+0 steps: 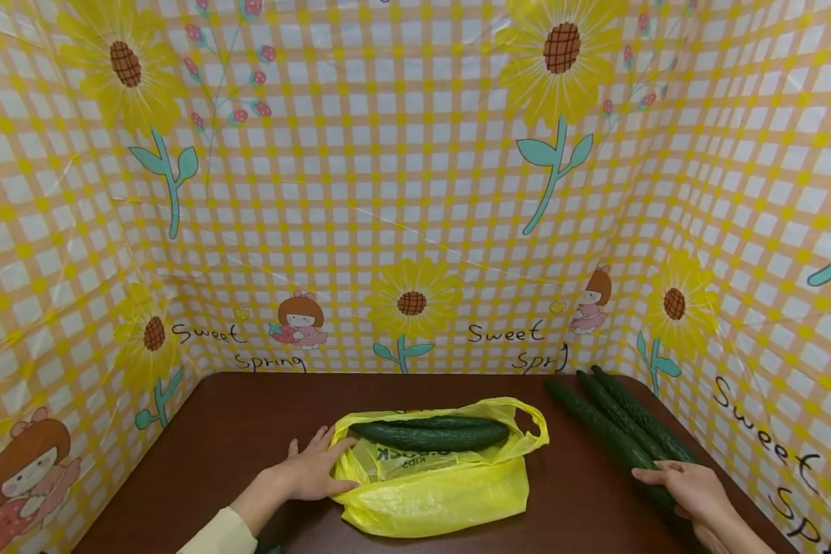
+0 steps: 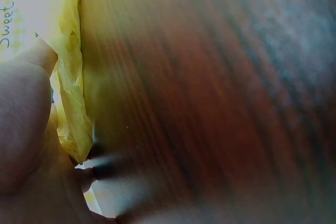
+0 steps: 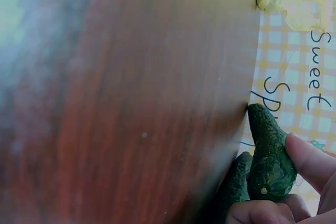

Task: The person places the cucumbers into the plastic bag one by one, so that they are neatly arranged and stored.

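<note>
A yellow plastic bag [image 1: 450, 500] lies on the table with its mouth spread. Inside it is a dark green cucumber [image 1: 422, 437], and what looks like a second one shows behind. At the bag's left end, my left hand [image 1: 298, 473] has spread fingers; thumb and one finger reach over the rim into the mouth. The left wrist view shows the bag's edge [image 2: 73, 93] against that hand. On the right, my right hand [image 1: 692, 492] pinches the near end of a long cucumber [image 1: 605, 427], the leftmost of three. Its rounded end [image 3: 270, 177] sits between thumb and curled fingers.
Two more cucumbers [image 1: 647, 423] lie alongside the gripped one, near the table's right edge. Checked cloth walls [image 1: 415, 192] with printed flowers enclose the dark brown table [image 1: 263, 408] at the back and both sides. One bag handle [image 1: 536, 423] sticks out rightward.
</note>
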Tool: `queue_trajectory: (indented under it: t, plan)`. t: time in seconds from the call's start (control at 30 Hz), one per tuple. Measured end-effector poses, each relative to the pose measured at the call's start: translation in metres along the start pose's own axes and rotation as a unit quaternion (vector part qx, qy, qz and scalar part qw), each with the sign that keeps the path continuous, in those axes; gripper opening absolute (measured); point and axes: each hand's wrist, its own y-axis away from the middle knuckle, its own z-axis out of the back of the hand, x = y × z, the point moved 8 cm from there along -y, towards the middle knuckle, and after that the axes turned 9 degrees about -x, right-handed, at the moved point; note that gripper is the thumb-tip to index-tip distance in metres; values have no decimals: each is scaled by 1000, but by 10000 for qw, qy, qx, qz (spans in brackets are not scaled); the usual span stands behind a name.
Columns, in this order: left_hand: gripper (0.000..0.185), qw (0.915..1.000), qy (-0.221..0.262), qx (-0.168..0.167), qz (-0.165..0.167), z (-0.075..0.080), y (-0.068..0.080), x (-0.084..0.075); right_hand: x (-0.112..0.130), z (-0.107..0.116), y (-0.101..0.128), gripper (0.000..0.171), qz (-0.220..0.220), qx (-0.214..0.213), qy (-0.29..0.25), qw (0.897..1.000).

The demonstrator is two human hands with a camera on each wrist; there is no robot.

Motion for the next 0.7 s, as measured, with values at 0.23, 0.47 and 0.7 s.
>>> queue_trajectory:
  t: [0.23, 0.47, 0.7]
  plan:
    - [84, 10000, -46, -47, -13, 0, 1, 0, 5, -1, 0, 91, 5, 3, -19, 10000]
    - [84, 10000, -69, -29, -9, -1, 0, 1, 20, 0, 3, 85, 139, -71, -4, 9999]
    - [84, 10000, 23, 35, 1, 0, 2, 0, 32, -1, 5, 92, 326, 0, 45, 9995]
